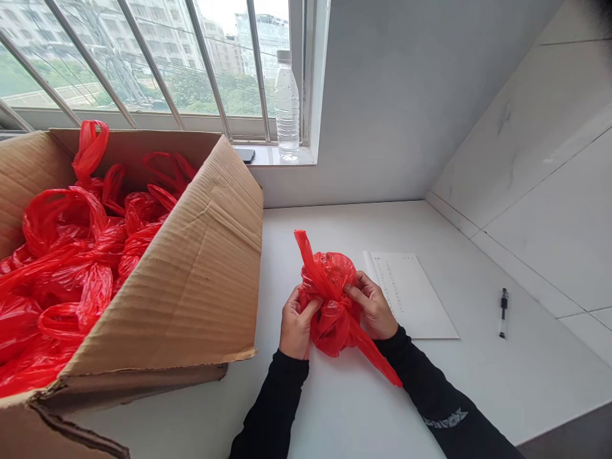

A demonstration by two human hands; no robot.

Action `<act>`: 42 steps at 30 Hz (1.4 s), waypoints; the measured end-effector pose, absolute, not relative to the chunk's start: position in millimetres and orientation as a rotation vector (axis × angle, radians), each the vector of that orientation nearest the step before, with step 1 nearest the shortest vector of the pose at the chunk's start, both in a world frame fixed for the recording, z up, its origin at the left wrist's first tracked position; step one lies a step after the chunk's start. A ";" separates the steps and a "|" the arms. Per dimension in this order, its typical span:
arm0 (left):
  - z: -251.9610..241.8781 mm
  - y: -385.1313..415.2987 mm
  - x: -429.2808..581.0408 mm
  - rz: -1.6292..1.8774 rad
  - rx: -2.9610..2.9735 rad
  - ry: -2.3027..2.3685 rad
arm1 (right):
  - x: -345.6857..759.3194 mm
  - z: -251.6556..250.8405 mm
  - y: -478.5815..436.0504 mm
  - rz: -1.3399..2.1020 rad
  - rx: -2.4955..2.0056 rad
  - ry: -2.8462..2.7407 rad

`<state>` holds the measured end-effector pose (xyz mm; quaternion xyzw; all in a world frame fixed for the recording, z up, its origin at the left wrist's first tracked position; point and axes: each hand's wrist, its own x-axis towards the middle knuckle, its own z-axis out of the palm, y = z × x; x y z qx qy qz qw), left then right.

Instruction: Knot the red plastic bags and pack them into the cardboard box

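A red plastic bag [337,271], twisted or knotted at its middle, is held between my two hands just over the white table. My left hand [295,322] pinches its left side, thumb pressed on the plastic near the knot. On the right side my right hand [375,306] grips the bag the same way, thumb and fingers closed on it. One handle end sticks up at the upper left; the other hangs toward the lower right. What the bag contains cannot be made out.
To the left stands an open cardboard box [205,255] holding several red plastic bags [100,255]. Right of my hands lie a white notebook [421,296] and a pen [503,312]. A clear bottle [287,108] and a dark flat object [245,155] rest on the windowsill.
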<state>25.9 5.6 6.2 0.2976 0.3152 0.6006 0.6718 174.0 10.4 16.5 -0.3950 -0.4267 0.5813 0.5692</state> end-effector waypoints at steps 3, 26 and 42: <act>5.0 5.8 25.6 1.346 0.669 0.716 | 174.0 16.1 10.5 1.372 -0.917 -0.995; 9.3 3.2 26.6 1.331 0.766 0.814 | 171.8 12.9 10.3 1.359 -0.960 -1.016; 19.1 2.8 16.4 1.375 0.691 0.663 | 177.5 24.4 8.5 1.225 -1.125 -1.393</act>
